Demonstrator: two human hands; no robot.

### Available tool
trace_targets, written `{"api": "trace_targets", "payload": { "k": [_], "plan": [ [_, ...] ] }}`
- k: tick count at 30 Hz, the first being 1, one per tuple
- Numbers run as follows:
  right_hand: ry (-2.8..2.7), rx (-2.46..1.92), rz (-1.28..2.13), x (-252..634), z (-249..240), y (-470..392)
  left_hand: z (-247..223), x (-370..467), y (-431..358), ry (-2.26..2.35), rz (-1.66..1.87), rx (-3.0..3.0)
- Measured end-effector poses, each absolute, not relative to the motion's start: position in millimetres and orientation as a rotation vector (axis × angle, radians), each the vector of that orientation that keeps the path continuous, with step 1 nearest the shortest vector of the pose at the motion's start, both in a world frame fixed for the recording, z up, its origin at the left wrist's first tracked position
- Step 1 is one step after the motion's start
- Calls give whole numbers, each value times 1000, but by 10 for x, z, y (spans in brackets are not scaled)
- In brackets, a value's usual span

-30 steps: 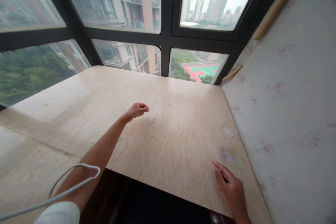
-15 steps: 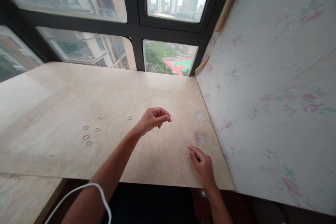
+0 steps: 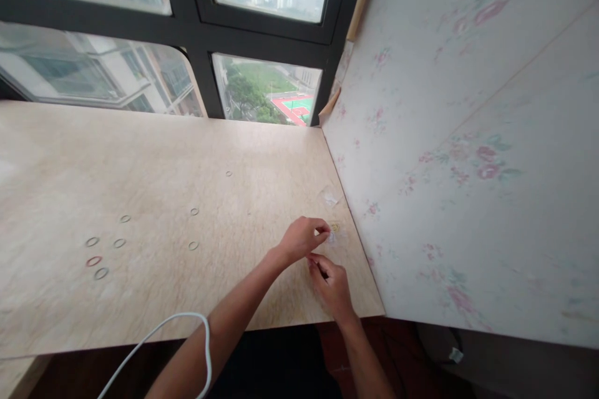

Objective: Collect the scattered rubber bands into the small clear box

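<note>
My left hand is closed in a pinch at the near left edge of a small clear plastic box, which holds tiny yellowish and pale pieces. What its fingertips hold, if anything, does not show. Just below it, my right hand is also pinched, its fingertips close under the left wrist; I cannot make out anything in them. On the tabletop to the left lie several thin rings, among them a grey ring, a reddish ring and a farther ring.
A crumpled clear plastic piece lies beyond the box, near the floral wall. A white cable loops over my left forearm. Dark-framed windows border the far side of the marbled table.
My left hand has moved right, from mid-table with a small ring in its fingertips to the plastic box; the ring no longer shows there. A grey ring beside the forearm is now visible. The view turned right.
</note>
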State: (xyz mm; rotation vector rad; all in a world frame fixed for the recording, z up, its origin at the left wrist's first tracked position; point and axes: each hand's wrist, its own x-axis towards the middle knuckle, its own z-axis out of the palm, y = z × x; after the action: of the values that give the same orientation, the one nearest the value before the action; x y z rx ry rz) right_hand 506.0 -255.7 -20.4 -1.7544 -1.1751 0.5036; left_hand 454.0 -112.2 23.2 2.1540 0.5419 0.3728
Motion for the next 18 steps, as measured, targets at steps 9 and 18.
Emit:
{"api": "trace_targets", "payload": {
  "k": [9, 18],
  "plan": [
    [-1174, -1766, 511, 5071, -194, -2562, 83, 4404, -1005, 762, 486, 1886],
    [-1188, -1791, 475, 5055, -197, -2541, 8, 4292, -959, 690, 320, 2171]
  ]
}}
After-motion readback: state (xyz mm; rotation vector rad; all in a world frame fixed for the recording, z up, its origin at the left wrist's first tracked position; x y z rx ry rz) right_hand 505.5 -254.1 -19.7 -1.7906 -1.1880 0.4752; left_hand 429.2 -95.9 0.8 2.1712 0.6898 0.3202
